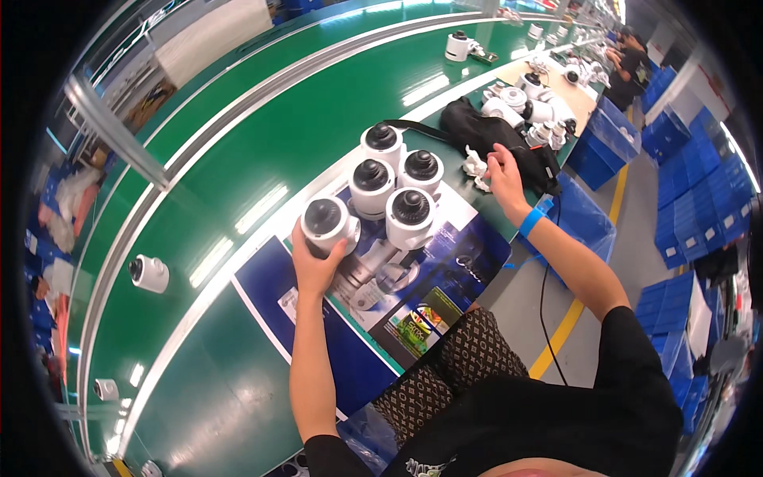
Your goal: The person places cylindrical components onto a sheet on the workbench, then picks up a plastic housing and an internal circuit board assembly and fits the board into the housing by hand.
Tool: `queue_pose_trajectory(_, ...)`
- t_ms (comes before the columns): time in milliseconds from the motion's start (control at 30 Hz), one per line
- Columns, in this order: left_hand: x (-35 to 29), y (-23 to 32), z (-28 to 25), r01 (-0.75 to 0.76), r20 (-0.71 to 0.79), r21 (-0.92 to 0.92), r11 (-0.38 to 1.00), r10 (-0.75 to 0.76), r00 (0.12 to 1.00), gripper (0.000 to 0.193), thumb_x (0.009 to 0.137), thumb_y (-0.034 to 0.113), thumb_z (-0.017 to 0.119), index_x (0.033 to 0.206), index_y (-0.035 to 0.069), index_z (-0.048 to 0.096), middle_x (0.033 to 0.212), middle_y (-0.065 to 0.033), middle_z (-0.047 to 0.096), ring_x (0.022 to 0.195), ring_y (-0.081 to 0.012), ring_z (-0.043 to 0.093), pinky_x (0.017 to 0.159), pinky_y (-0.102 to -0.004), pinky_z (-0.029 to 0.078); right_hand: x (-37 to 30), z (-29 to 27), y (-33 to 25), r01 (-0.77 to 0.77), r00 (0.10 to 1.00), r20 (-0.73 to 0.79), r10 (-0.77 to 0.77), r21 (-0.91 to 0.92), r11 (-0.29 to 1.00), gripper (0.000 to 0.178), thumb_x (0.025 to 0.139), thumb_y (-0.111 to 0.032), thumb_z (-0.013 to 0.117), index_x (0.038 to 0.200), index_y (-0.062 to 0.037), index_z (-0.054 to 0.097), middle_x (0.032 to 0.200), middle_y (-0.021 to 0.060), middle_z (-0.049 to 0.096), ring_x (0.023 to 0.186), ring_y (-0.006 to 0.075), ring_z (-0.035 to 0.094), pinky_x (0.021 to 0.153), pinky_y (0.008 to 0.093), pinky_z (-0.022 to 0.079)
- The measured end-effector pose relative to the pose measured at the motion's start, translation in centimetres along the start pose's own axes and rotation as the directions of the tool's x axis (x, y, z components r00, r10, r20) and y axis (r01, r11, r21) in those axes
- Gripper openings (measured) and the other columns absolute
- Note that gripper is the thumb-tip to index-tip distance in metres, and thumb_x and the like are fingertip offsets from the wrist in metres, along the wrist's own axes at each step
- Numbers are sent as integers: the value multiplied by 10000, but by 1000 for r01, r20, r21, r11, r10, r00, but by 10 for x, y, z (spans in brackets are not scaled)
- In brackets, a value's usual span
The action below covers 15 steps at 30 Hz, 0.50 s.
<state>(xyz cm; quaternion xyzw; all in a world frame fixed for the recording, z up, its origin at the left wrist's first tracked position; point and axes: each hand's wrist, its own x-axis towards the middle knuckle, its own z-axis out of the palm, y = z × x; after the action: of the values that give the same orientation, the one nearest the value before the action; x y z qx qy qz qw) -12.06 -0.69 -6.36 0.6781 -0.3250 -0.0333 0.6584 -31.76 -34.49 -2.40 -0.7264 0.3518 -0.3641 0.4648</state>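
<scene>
My left hand (315, 266) is wrapped round a white dome camera (324, 220) with a dark round top, at the left edge of a cluster. Beside it stand several similar units, among them a near dome camera (411, 213) and a far dome camera (382, 141), all upright on a printed sheet (373, 278). To the right, my right hand (506, 181) is raised over the bench edge, fingers loosely bent and apart, with nothing visible in them. Next to its fingertips lies a crumpled white tissue (475, 166); whether they touch I cannot tell.
A black bag (485, 131) lies beyond my right hand, before a pile of white camera parts (524, 103). The green conveyor (262, 167) carries a lone camera (149, 273) at left. Blue bins (608, 143) stand right of the bench; a cable (545, 306) hangs down.
</scene>
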Motion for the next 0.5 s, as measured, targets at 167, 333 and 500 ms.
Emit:
queue_pose_trajectory(167, -2, 6, -10, 0, 3, 87, 996, -1, 1000, 826, 675, 255, 813, 1343, -9, 404, 1251, -165, 541, 1165, -273, 531, 996, -379, 411, -90, 36, -50, 352, 881, 337, -331, 0, 936, 935, 766, -268, 782, 1453, -22, 198, 1368, 170, 347, 1193, 264, 492, 902, 387, 465)
queue_pose_trajectory(333, 0, 18, 2, 55, 25, 159, 986, -59, 998, 887, 674, 321, 824, 1378, 13, 380, 1287, -180, 516, 1210, -306, 503, 1018, -386, 396, -128, 73, -46, 96, 926, 350, -142, 145, 985, 1187, 645, -295, 872, 1449, -4, 49, 1414, 192, 192, 1306, 339, 375, 1041, 451, 385)
queue_pose_trajectory(500, 0, 10, -4, 71, 42, 118, 991, -76, 996, 890, 679, 319, 822, 1378, 4, 371, 1292, -180, 511, 1217, -303, 501, 1027, -393, 392, -135, 102, -28, 245, 931, 241, -273, 140, 959, 1007, 652, -181, 865, 1392, -19, 203, 1355, 173, 245, 1231, 299, 432, 1004, 405, 426)
